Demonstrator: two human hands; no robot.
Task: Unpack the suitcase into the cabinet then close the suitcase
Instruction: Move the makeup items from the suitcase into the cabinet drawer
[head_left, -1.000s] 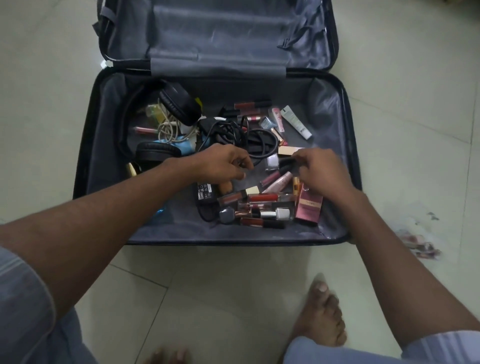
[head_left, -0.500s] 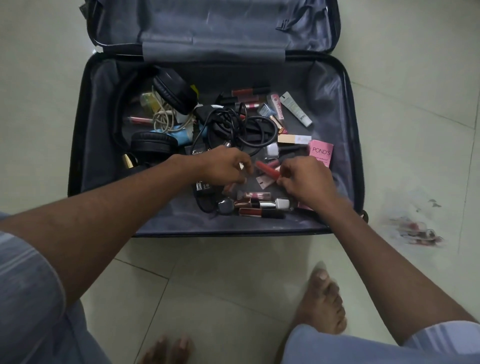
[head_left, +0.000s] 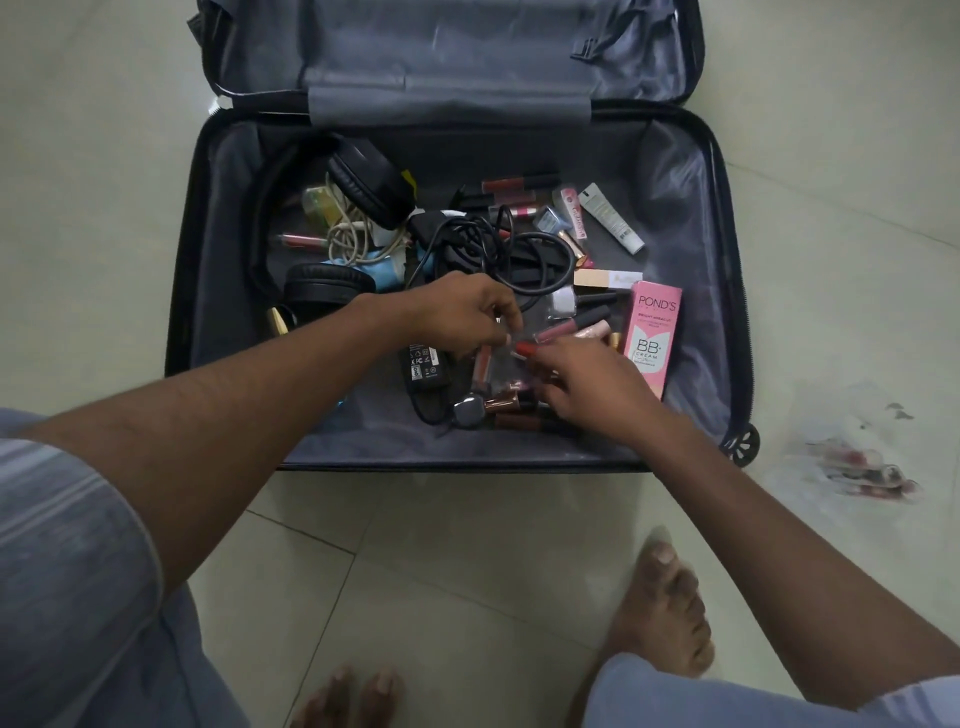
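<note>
suitcase (head_left: 717, 218): open flat on pale tiled floor (head_left: 831, 156), lid laid back at top, black rim all round, wheel at near-right corner.
open room: bare grey lining along left wall, far-right corner and near edge; clutter packed in the middle.
headphones (head_left: 371, 187): black, left-centre, one cup far, one cup near, band curving by the left wall.
cables (head_left: 498, 244): black loops tangled mid-case, white cord coiled just left of them.
power adapter (head_left: 423, 366): black brick under the left wrist, near edge side.
cosmetics: tubes and lipsticks scattered centre to right; white tube (head_left: 610, 218) far right, well apart from hands.
pink box (head_left: 649, 332): Pond's BB cream, lying right of the hands, just beside right hand.
left hand (head_left: 467, 317): reaching in from lower left, palm down, fingers curled with tips pinched together over the pile; what is pinched cannot be told.
right hand (head_left: 592, 384): reaching in from lower right, palm down, thumb and forefinger clamped on a red lipstick (head_left: 524, 348), other fingers spread over the tubes.
hand gap: fingertips almost meeting at the lipstick.
feet: bare, on floor near edge of view.
</note>
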